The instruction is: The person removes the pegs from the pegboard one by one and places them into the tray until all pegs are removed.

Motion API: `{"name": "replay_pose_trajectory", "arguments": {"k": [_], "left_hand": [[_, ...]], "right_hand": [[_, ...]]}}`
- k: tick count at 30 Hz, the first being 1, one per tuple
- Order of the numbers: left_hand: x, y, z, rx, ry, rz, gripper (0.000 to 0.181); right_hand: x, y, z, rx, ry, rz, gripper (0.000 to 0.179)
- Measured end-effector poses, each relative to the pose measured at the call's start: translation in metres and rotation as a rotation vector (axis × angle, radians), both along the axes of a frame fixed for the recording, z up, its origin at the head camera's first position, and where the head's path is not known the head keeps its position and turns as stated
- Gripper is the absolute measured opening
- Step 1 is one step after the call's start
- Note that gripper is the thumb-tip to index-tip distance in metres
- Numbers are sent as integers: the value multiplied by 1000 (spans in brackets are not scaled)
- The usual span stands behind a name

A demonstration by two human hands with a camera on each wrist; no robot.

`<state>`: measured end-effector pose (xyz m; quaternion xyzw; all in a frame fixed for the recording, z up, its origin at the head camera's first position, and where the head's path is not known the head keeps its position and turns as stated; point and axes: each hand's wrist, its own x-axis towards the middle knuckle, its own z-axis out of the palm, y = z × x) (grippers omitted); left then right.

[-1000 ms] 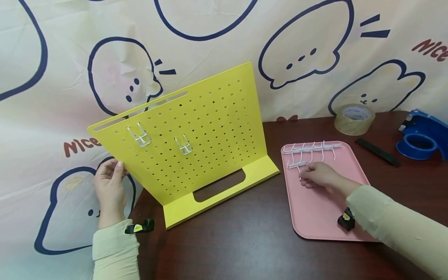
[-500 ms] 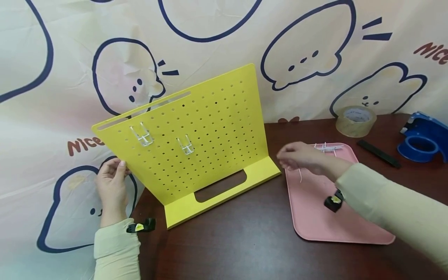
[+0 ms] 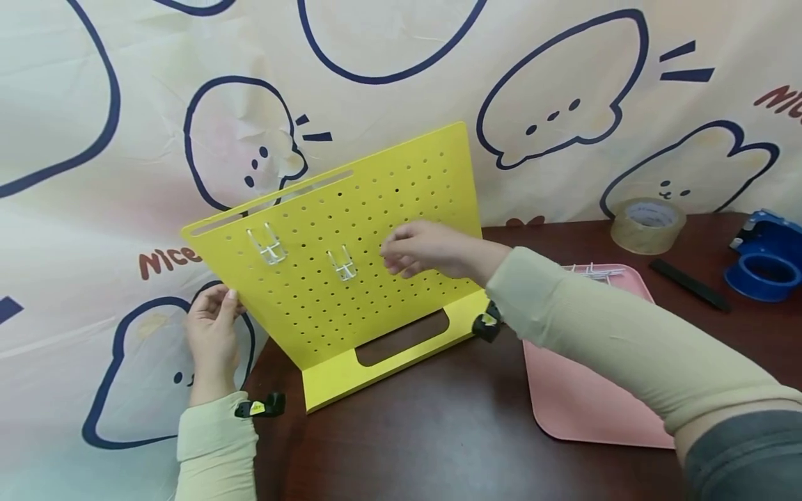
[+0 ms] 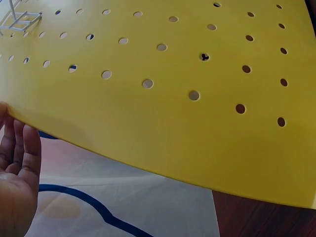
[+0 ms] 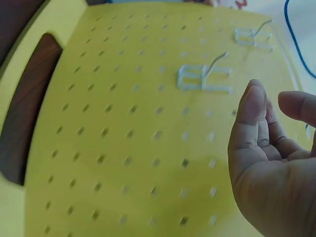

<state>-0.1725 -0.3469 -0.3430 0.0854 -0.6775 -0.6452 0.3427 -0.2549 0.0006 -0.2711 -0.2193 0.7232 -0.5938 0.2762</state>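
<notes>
A yellow pegboard [image 3: 376, 209] leans back on the table, its lower flange facing forward. My left hand [image 3: 213, 330] pinches its left edge, thumb in front and fingers behind; in the left wrist view the fingers [image 4: 30, 153] come up to the edge. Two white wire hooks, a left one [image 3: 268, 245] and a lower one [image 3: 343, 264], hang on the board. My right hand [image 3: 429, 249] hovers before the board, right of the lower hook. The right wrist view shows its thumb and loosely bent fingers [image 5: 252, 113] apart, nothing seen between them.
A pink tray [image 3: 583, 390] stands on the right, with white wire hooks [image 3: 598, 271] at its far end, partly hidden by my right sleeve. Behind it are a clear tape roll [image 3: 648, 226], a flat black strip [image 3: 689, 284] and a blue tape dispenser [image 3: 761, 275]. A patterned cloth hangs behind.
My right hand has left the hooks on the tray and moved left to the front of the pegboard. The left hand stays on the board's edge while the head view shifts slightly.
</notes>
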Motion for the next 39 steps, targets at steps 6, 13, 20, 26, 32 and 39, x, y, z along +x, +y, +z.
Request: {"name": "replay_pose_trajectory", "arguments": {"k": [6, 13, 20, 26, 32, 39], "left_hand": [[-1, -3, -2, -12, -9, -9, 7], [-3, -5, -1, -17, -5, -15, 7], [1, -7, -3, -11, -18, -1, 6], [-5, -4, -2, -21, -10, -28, 5], [-7, -4, -1, -17, 5, -33, 8], [-3, -6, -2, 1, 15, -26, 10]], "right_hand": [[0, -35, 14, -125, -117, -19, 31], [-2, -62, 17, -196, -190, -43, 29], [0, -90, 14, -218, -276, -48, 30], [5, -103, 14, -270, -353, -88, 31], [14, -121, 13, -380, -439, -82, 29], [23, -142, 13, -440, -440, -116, 25]]}}
